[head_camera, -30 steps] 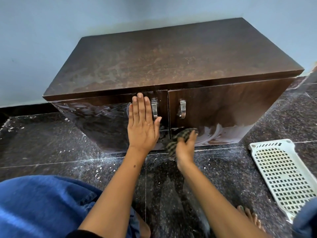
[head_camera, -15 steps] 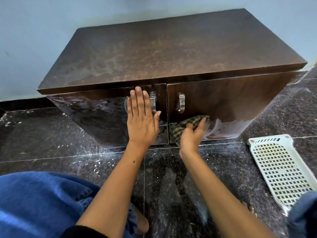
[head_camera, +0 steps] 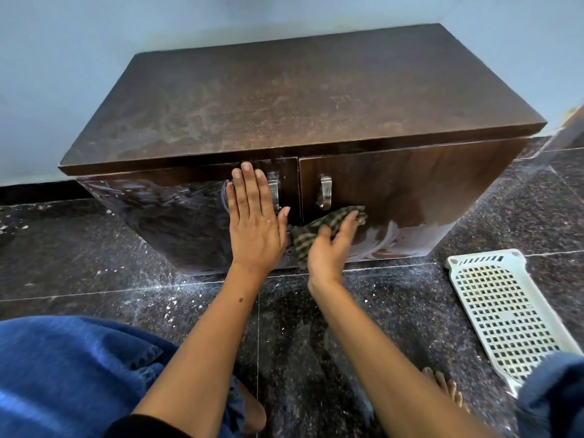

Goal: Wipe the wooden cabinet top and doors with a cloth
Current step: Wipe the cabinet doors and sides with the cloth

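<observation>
On the right door [head_camera: 410,197], checked cloth [head_camera: 311,230] under flat right hand [head_camera: 328,252]; left hand [head_camera: 254,222] flat.

Dark wood cabinet top [head_camera: 303,99], matt and dusty with pale smears; below it the doors [head_camera: 410,191] gleam glossy, carrying shiny metal handles [head_camera: 325,191]. A checked woven cloth [head_camera: 313,232] presses the right door, above polished speckled stone floor [head_camera: 94,273]; right of the cabinet, a white perforated plastic tray [head_camera: 502,314].
</observation>
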A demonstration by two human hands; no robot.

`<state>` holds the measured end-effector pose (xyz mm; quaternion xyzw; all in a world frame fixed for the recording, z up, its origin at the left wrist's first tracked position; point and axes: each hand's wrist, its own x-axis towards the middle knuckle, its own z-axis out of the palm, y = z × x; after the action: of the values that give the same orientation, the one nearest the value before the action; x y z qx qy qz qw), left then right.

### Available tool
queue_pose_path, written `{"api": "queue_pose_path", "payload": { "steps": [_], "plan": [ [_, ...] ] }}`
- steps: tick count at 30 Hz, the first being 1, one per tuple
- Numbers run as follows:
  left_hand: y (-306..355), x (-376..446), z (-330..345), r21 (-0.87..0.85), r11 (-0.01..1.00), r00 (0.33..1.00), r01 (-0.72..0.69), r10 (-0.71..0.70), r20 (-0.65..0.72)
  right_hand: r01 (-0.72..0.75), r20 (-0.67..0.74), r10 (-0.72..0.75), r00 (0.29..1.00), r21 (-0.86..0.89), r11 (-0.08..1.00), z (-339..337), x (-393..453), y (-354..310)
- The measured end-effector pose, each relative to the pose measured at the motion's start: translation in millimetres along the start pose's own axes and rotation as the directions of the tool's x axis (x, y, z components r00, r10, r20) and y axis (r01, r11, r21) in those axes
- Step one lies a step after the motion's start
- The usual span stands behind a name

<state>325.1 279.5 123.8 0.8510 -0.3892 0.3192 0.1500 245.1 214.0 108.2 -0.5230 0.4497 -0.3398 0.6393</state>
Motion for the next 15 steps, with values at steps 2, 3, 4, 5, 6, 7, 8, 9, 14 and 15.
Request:
{"api": "queue_pose_path", "payload": {
  "steps": [2,3,4,5,6,7,8,9,14,15],
  "plan": [
    [0.2,-0.5,-0.7,0.001,1.000,1.000,0.002,-0.002,0.003,-0.051,0.044,0.051,0.998,-0.004,0.999,-0.1,-3.4,8.9],
    [0.1,-1.2,-1.6,-0.003,1.000,1.000,0.011,-0.011,0.011,-0.123,0.042,0.122,0.992,0.029,0.992,-4.9,0.7,11.6],
    [0.1,-1.7,-2.7,-0.010,1.000,1.000,0.016,-0.016,0.022,-0.197,0.029,0.195,0.980,0.068,0.978,-11.9,7.5,12.3],
    [0.8,-2.0,-3.5,-0.019,1.000,0.999,0.017,-0.017,0.028,-0.245,-0.006,0.246,0.969,0.090,0.965,-19.5,16.7,12.8],
    [2.0,-2.3,-3.9,-0.029,0.999,0.999,0.016,-0.015,0.029,-0.251,-0.056,0.257,0.965,0.094,0.963,-25.7,24.4,11.4],
    [3.6,-1.8,-4.3,-0.041,0.999,0.999,0.016,-0.015,0.028,-0.221,-0.103,0.227,0.968,0.067,0.973,-28.4,29.1,9.1],
    [5.4,-1.5,-4.5,-0.055,0.998,0.999,0.021,-0.019,0.030,-0.171,-0.119,0.173,0.978,0.030,0.985,-27.2,28.9,7.3],
    [6.8,-1.1,-4.5,-0.065,0.998,0.999,0.028,-0.026,0.031,-0.110,-0.106,0.108,0.988,-0.013,0.994,-21.4,23.1,3.9],
    [3.3,-1.8,-3.2,-0.016,0.999,0.999,0.029,-0.028,0.041,-0.148,0.154,0.140,0.978,0.038,0.988,12.6,-15.1,21.0],
    [1.9,-2.5,-3.6,-0.002,1.000,0.999,0.021,-0.021,0.043,-0.228,0.157,0.213,0.964,0.084,0.970,10.6,-11.7,23.0]
  ]
}}
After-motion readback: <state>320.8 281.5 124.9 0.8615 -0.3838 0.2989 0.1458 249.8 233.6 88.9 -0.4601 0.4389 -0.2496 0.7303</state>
